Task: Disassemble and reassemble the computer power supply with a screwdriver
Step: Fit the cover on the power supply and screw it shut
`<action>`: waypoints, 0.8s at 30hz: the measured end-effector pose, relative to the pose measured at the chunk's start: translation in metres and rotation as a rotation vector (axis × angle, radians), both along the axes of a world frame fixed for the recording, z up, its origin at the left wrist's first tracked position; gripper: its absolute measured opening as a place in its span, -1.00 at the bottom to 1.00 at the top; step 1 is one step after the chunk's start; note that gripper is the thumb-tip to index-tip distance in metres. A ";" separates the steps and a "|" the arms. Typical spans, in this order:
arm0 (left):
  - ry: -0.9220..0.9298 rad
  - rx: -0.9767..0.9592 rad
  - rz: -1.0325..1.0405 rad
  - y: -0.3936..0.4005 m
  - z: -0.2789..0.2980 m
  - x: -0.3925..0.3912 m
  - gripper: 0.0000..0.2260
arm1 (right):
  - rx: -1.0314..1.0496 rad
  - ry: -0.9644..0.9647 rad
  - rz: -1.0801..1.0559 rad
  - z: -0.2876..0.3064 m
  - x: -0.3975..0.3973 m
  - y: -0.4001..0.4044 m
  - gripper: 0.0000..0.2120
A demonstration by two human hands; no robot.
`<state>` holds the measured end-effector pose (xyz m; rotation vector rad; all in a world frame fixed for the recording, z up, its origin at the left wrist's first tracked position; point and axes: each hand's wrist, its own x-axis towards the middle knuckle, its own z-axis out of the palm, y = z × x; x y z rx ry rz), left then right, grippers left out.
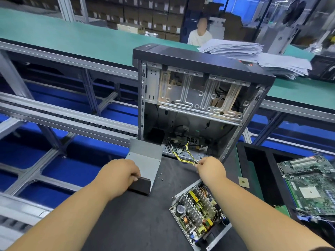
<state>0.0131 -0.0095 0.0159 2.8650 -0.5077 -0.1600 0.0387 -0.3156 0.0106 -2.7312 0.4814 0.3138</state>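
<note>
Your left hand [121,173] has its grip on the grey cover [145,163], parking it aside on the table [137,223]. Your right hand [211,169] pinches the yellow-black wires [183,154], probably keeping them clear of the opened power supply [197,214] just below.

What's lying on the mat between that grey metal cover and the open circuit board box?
In the head view, a few small screws lie on the dark mat between the metal cover and the open circuit board box; otherwise bare.
</note>
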 end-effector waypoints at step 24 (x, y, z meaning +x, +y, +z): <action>-0.322 -0.406 0.226 0.061 0.068 -0.044 -0.87 | 0.105 -0.050 0.334 -0.008 0.008 0.085 -0.81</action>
